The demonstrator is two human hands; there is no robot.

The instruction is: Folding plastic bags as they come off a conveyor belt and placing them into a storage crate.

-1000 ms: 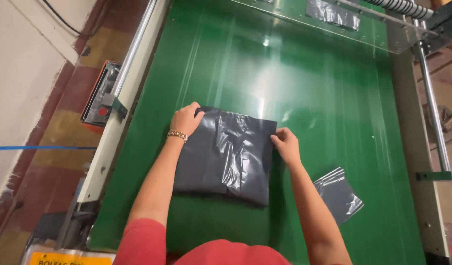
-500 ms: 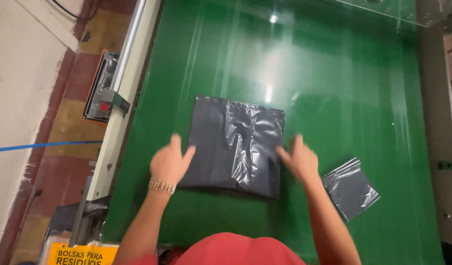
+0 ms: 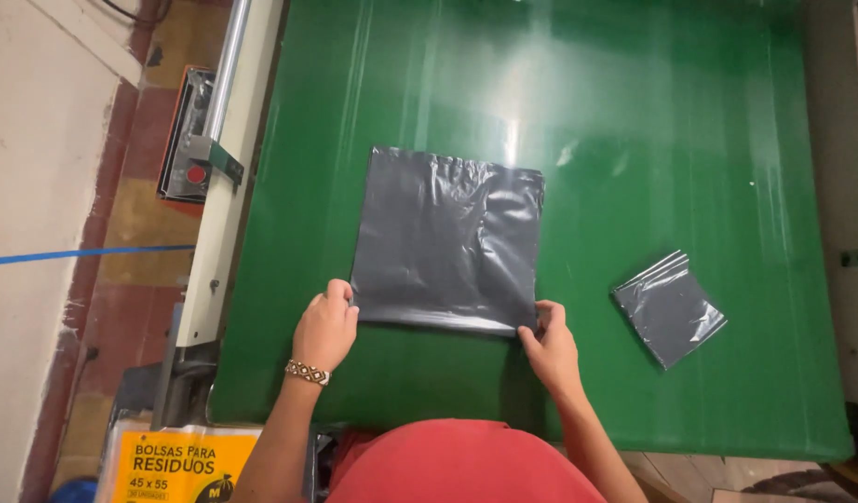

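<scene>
On green table [image 3: 689, 130], bag [image 3: 447, 237] seemingly flat.

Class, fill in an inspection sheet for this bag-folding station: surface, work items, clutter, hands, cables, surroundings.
Surface: glossy green table, glare near top.
Work items: flat dark grey plastic bag, wrinkled.
Clutter: small folded grey bag lying apart to the right.
Hands: left hand at the big bag's near left corner; right hand at its near right corner, fingers pinching the edge.
Cables: nothing seen.
Surroundings: metal rail with red-button control box; yellow package; tiled floor.
</scene>
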